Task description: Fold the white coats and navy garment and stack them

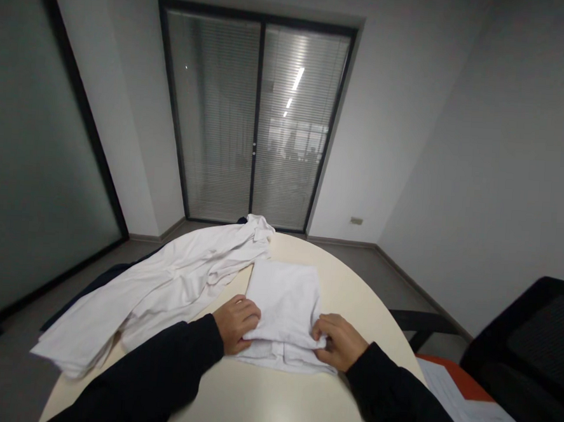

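A white cloth [283, 300], folded into a rough rectangle, lies on the round cream table [270, 401]. Its near end shows a second layer sticking out below the upper fold. My left hand [237, 323] grips the cloth's left edge, with fingers curled over it. At the right edge, my right hand [338, 340] pinches the near corner of the upper layer between thumb and fingers. To the left, a loose white garment [177, 274] lies spread and wrinkled, hanging over the table's left edge. Dark fabric [101, 279] shows beneath it.
A black mesh chair [531, 353] stands at the right, with its armrest near the table. Papers [470, 407] and an orange-red item [460, 378] lie beside it. Beyond the table are glass doors with blinds [256, 120], and a frosted glass panel [38, 139] is at the left.
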Available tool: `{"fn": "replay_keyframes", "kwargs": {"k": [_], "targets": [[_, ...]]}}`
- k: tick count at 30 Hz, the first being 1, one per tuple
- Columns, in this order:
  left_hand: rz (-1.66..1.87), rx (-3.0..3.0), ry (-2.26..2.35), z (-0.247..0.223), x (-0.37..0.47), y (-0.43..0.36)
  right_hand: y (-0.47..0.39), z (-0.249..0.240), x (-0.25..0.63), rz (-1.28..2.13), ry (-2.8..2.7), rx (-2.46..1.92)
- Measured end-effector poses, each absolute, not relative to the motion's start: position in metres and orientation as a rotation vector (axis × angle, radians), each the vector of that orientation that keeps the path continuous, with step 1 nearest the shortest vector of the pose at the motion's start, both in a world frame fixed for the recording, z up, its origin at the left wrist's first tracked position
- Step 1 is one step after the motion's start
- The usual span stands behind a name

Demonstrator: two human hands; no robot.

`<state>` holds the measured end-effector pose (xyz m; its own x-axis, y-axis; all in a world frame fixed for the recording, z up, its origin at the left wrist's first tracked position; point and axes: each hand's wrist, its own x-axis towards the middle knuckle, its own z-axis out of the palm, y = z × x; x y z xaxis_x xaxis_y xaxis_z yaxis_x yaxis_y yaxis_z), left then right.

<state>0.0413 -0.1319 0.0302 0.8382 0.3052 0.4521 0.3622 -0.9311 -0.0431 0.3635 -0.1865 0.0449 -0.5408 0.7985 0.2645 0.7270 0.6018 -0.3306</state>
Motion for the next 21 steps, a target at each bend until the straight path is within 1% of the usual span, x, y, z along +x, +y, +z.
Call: {"fn": "replay_keyframes", "kwargs": {"k": [3, 7, 10, 15, 21], "targets": [[-0.624, -2.927, -0.436, 0.035, 0.039, -0.133, -0.192, 0.054, 0.362, 0.047, -2.541, -1.216], [-0.584, -2.903, -0.437, 0.033, 0.040, -0.134, -0.197, 0.063, 0.360, -0.161, -2.504, -1.130], [-0.525, -2.855, -0.445, 0.030, 0.040, -0.133, -0.196, 0.061, 0.358, -0.145, -2.553, -1.063], [-0.439, -2.830, -0.466, 0.032, 0.041, -0.134, -0.195, 0.049, 0.353, -0.026, -2.598, -1.112], [-0.559, -2.922, -0.471, 0.036, 0.040, -0.138, -0.200, 0.048, 0.348, 0.015, -2.577, -1.050]]}}
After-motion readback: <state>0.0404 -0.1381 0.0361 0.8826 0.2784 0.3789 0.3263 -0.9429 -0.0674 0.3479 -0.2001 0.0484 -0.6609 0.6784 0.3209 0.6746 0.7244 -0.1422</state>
